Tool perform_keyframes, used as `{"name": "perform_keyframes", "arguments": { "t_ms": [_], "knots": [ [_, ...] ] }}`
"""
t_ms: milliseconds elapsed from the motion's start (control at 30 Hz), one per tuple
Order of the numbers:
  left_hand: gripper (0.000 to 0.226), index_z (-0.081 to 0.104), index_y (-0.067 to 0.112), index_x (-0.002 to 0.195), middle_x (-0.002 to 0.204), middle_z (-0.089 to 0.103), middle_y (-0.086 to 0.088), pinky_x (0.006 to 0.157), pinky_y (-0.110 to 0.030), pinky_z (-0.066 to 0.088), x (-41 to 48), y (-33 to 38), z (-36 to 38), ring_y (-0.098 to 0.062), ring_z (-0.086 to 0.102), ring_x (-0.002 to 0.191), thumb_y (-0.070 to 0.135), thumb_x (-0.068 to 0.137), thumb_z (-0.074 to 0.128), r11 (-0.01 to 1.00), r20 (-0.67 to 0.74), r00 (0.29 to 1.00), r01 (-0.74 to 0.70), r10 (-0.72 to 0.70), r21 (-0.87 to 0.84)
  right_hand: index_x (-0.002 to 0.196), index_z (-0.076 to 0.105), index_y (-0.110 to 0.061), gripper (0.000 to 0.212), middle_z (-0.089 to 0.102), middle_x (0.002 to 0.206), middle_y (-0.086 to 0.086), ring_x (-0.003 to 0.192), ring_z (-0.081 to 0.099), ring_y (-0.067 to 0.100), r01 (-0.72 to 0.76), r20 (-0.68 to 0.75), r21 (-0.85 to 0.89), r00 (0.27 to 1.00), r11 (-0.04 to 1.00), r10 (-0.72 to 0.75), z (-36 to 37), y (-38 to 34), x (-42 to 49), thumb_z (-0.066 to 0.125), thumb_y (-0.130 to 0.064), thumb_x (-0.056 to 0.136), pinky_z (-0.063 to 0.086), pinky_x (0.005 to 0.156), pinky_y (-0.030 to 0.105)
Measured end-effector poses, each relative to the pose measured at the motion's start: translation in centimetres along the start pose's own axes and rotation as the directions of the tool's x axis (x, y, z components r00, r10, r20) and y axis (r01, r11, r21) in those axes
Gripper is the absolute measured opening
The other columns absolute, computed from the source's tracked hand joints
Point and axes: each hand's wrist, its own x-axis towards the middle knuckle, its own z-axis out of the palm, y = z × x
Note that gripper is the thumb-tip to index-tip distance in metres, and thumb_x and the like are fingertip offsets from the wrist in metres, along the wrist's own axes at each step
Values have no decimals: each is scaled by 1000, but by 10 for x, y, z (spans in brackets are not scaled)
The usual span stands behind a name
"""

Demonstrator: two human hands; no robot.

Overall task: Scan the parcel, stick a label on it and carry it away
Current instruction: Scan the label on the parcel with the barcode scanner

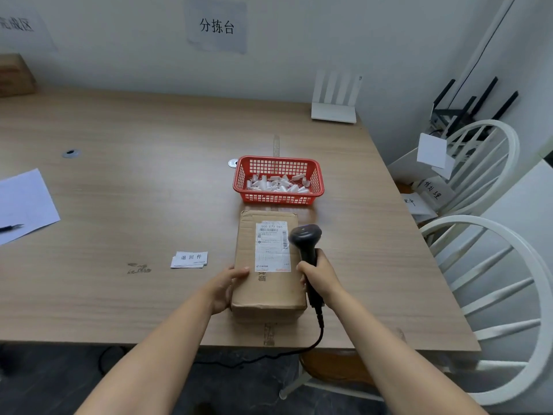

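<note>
A brown cardboard parcel lies flat on the wooden table, near its front edge, with a white shipping slip and barcode on top. My left hand grips the parcel's left side, thumb on its top. My right hand holds a black corded barcode scanner by the handle, its head hovering over the slip's right edge. A small stack of white labels printed with characters rests on the table left of the parcel.
A red plastic basket with several white paper bits stands just behind the parcel. White paper and a pen lie at the far left. A white router sits at the back. Two white chairs stand to the right.
</note>
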Motion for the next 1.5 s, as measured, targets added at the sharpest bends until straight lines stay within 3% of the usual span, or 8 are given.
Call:
{"name": "perform_keyframes", "arguments": {
  "t_ms": [100,200,400,667,1033,1233,1367,1500],
  "knots": [
    [63,50,8,132,111,65,-8,84,-39,51,-1,-1,-4,-25,61,100,17,72,68,1000,57,998,-26,26,-5,105,44,-3,27,50,64,17,50,45,17,-8,14,76,1000,997,7,-5,-4,-5,47,-1,78,40,43,24],
    [86,48,9,132,117,64,-11,84,-42,51,-6,-3,-5,-27,61,101,20,53,80,998,36,998,-45,47,-54,103,49,-7,40,55,108,41,51,47,17,34,17,160,999,986,-37,-7,-14,-10,47,-9,63,39,41,23],
    [128,25,21,134,120,56,-7,82,-53,50,-12,0,-4,-25,57,100,28,25,91,994,7,995,-100,101,-53,100,51,-10,23,60,112,30,48,55,13,193,-18,60,981,979,-192,-15,-33,-24,52,-1,78,46,50,25],
    [97,18,23,138,105,57,-2,75,-47,50,-20,8,13,-28,53,107,16,57,72,990,-9,991,-137,137,-39,99,52,-5,18,62,102,34,43,60,18,264,139,49,953,963,-269,2,-47,-63,58,-14,85,52,45,28],
    [84,14,22,139,103,56,-3,77,-48,49,-21,11,20,-29,51,110,7,78,69,990,-24,990,-141,142,19,92,55,-2,14,64,94,38,47,62,24,272,125,18,954,962,-272,6,-47,-68,55,-14,85,54,49,31],
    [97,14,23,139,103,55,-2,93,-55,43,-18,14,20,-29,50,112,16,63,74,989,-18,990,-136,137,62,95,55,-2,16,65,95,37,49,62,27,279,137,33,950,960,-280,3,-48,-66,56,-15,85,54,49,31],
    [85,16,23,137,102,54,-1,96,-58,44,-13,13,15,-30,51,112,17,75,73,989,-53,993,-100,106,109,93,53,-7,12,64,99,33,46,62,22,271,115,50,955,961,-275,1,-46,-61,57,-15,85,55,50,32],
    [95,20,26,133,107,56,-2,93,-57,48,-7,7,9,-24,58,97,32,60,79,983,-79,995,-49,64,176,97,53,-8,15,63,104,28,49,63,22,233,92,29,968,972,-235,-4,-38,-51,58,-16,86,56,51,33]
  ]
}}
